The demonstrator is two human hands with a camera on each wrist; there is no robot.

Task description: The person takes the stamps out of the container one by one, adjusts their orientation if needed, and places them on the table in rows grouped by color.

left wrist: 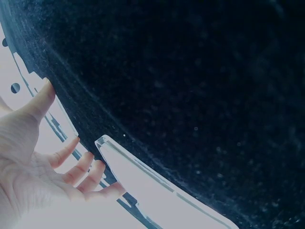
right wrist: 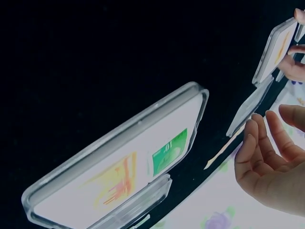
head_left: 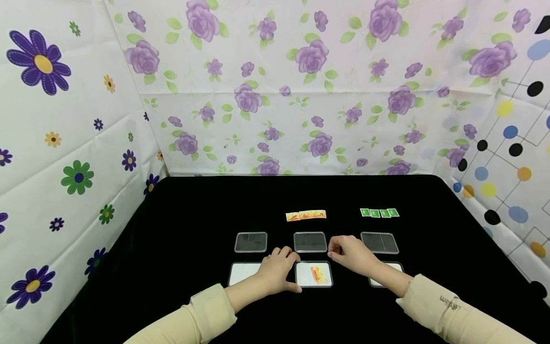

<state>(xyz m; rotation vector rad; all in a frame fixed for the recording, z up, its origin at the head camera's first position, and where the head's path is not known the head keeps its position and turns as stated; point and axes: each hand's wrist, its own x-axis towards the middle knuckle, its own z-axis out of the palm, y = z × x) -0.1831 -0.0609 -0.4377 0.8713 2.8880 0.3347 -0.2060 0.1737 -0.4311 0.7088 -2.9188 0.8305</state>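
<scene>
In front of the clear, round-cornered plastic panel [head_left: 310, 242], your left hand [head_left: 276, 271] grips the rimmed white case [head_left: 304, 275] on the black tabletop [head_left: 180, 215], while your right hand [head_left: 353, 253], loosely curled and free, is right of that panel.

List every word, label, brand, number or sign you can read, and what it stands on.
Nothing reads for certain.
Right sleeve: dark lettering, upside down, too small.
Back green cards: too small.
Back orange cards: too small.
Orange card in the middle front box: marks too small.
Green picture, right wrist view: pale marks, too blurred.
Orange picture beside it: too blurred.
</scene>
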